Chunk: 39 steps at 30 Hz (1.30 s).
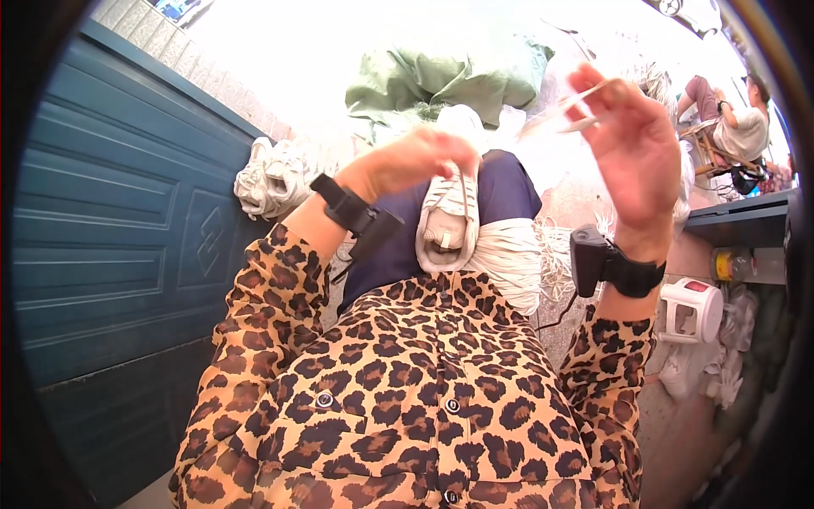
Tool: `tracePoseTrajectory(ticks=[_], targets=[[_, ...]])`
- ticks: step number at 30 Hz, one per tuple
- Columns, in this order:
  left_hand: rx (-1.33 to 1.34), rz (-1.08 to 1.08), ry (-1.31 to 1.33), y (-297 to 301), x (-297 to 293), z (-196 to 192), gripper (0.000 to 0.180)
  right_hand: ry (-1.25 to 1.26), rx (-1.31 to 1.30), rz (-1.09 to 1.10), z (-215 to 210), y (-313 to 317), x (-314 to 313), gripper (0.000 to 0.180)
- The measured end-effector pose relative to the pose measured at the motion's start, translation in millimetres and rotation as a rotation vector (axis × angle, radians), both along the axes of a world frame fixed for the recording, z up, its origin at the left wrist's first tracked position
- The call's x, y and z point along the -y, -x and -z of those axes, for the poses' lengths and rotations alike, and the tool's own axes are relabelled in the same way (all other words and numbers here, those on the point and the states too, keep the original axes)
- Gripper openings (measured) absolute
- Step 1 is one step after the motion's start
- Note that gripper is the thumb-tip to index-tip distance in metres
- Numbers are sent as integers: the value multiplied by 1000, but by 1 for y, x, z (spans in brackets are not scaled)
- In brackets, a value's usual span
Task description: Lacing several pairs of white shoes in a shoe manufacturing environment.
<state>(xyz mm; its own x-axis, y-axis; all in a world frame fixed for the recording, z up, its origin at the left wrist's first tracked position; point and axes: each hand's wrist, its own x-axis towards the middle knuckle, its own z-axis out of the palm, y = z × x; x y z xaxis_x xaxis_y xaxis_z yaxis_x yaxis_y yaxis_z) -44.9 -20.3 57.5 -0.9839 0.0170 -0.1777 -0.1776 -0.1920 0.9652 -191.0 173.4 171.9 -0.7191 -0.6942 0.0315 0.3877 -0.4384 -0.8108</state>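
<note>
A white sneaker (443, 222) rests between my knees, its heel opening toward me. My left hand (415, 161) reaches over its far part, fingers curled together and smeared by motion; what they grip is hidden. My right hand (632, 148) is raised to the right of the sneaker. A pale shoelace (585, 123) stretches from its pinched thumb and fingers toward the sneaker, also blurred. Beside the sneaker, a thick bundle of white laces (509, 259) lies over my right thigh.
More white sneakers (275, 178) are heaped on the left by a blue panelled door (110, 212). A green cloth (449, 76) lies ahead. To the right are a white plastic stool (694, 310), a yellow-banded bottle (729, 265) and another person sitting (739, 131).
</note>
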Motion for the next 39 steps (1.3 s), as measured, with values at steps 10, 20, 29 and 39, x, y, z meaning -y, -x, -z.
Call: tracePoseTrajectory(ticks=[10, 20, 29, 39], targets=[[-117, -696, -552, -63, 92, -8, 25, -461, -392, -293, 143, -15, -49, 23], [225, -327, 545, -85, -33, 40, 15, -852, -1045, -159, 178, -75, -29, 16], [-8, -440, 1215, -90, -44, 63, 12, -988, -1476, -110, 186, -92, -10, 9], [-73, -385, 1474, -76, -54, 59, 13, -1030, -1476, -7, 174, -86, -12, 12]])
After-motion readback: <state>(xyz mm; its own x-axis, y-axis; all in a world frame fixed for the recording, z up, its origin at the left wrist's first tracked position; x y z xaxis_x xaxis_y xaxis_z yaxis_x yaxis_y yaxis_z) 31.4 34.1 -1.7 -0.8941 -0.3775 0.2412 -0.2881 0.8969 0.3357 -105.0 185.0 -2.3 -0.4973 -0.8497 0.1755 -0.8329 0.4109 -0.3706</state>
